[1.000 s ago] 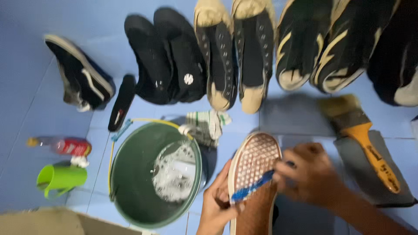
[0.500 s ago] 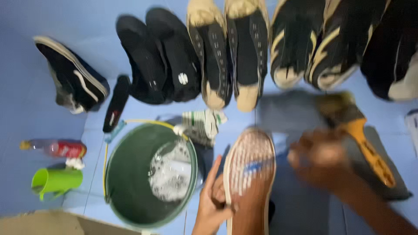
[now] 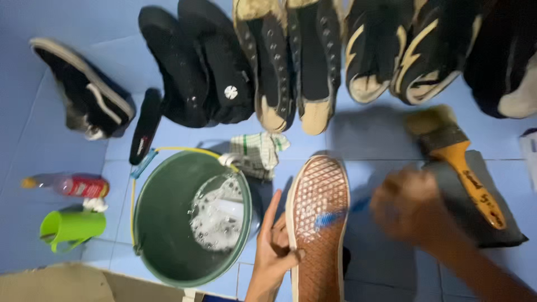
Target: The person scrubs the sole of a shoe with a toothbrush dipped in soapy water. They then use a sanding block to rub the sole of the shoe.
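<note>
A shoe (image 3: 320,223) lies sole up in front of me, its brown waffle sole wet with foam. My left hand (image 3: 275,251) grips its left edge, thumb on the sole and a finger pointing up. My right hand (image 3: 411,207), blurred by motion, holds a blue brush (image 3: 331,217) whose head rests on the middle of the sole. Just left of the shoe stands a green bucket (image 3: 162,223) with soapy water in it.
Several black and tan shoes (image 3: 291,61) line the top, and one black sneaker (image 3: 84,92) lies at the left. A wide paintbrush (image 3: 461,156) rests on a grey cloth at the right. A checked rag (image 3: 254,154), a green cup (image 3: 70,226) and a red-labelled bottle (image 3: 75,185) sit on the blue tiles.
My right hand has swung out to the right with the brush, stroking across the sole. The view has dropped closer. My left hand keeps its hold on the shoe.
</note>
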